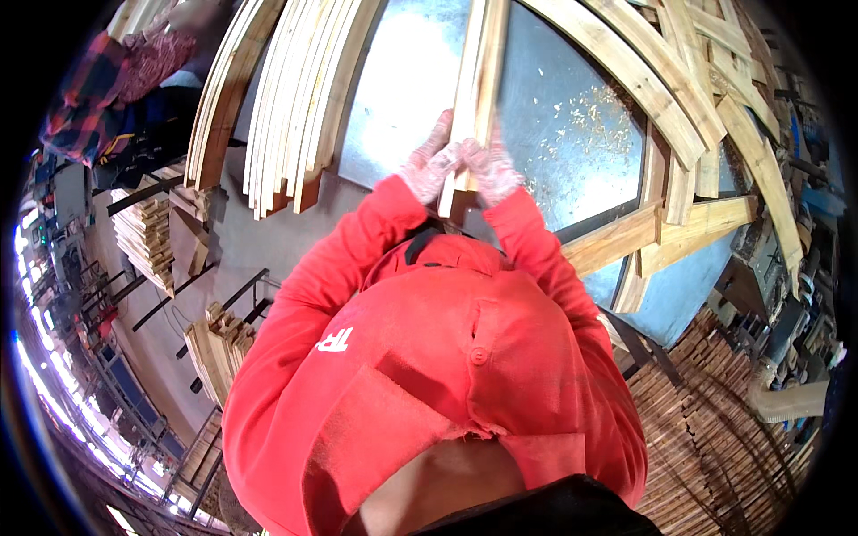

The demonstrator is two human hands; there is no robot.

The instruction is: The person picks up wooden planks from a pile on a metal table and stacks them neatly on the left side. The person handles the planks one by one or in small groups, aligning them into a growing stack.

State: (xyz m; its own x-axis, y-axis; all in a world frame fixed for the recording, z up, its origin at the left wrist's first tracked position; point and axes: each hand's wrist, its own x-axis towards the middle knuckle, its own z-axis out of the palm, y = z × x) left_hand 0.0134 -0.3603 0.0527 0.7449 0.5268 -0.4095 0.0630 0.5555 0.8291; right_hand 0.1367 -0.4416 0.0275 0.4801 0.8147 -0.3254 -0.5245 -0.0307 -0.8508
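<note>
Two narrow wooden strips (pixel 469 85) stand side by side, running away from me over the metal tabletop (pixel 407 80). My left hand (pixel 431 165), in a pale patterned glove, grips the near end of the left strip from its left side. On the other side, my right hand (pixel 490 170), gloved the same way, presses round the right strip; its fingers are partly blurred and hidden behind the wood. Both hands are close together at the strips' near ends, thumbs toward the middle. The far ends run out of the picture at the top.
A row of curved wooden slats (pixel 308 98) stands to the left. Wood shavings (pixel 599 121) lie on the table at right, bordered by curved boards (pixel 643 76). Stacked wood (pixel 706 420) fills the lower right. At upper left is another person in a plaid sleeve (pixel 89 94).
</note>
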